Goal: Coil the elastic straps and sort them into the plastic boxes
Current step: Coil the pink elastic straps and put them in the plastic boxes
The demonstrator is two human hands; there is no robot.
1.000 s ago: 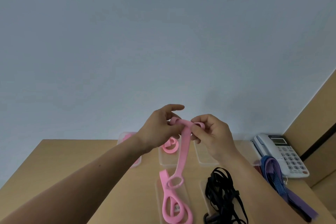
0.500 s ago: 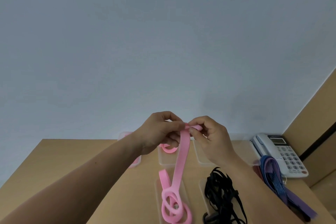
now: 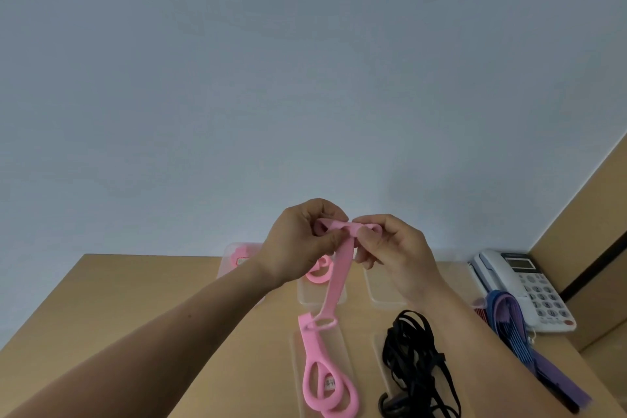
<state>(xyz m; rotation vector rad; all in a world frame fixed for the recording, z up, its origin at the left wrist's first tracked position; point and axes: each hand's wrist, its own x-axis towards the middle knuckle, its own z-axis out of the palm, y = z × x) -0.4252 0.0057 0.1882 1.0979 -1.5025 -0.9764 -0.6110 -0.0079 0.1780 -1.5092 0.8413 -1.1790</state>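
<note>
Pale wall (image 3: 305, 78) behind a wooden tabletop (image 3: 135, 309), both hands raised above its far middle.
The left hand (image 3: 298, 244) and right hand (image 3: 397, 254) each pinch the pink strap (image 3: 336, 278) at its top end with curled fingers. Its tail hangs to loops lying on a clear plastic box (image 3: 295, 349) at the near edge. Black straps (image 3: 414, 356) lie just right, and a telephone (image 3: 529, 285) sits in the far right corner.

The single head-worn wide-angle camera faced forward, pitched only slightly down. The far wall (image 3: 305, 78) filled the upper frame; the table (image 3: 135, 309) occupied the lower edge, close by.
</note>
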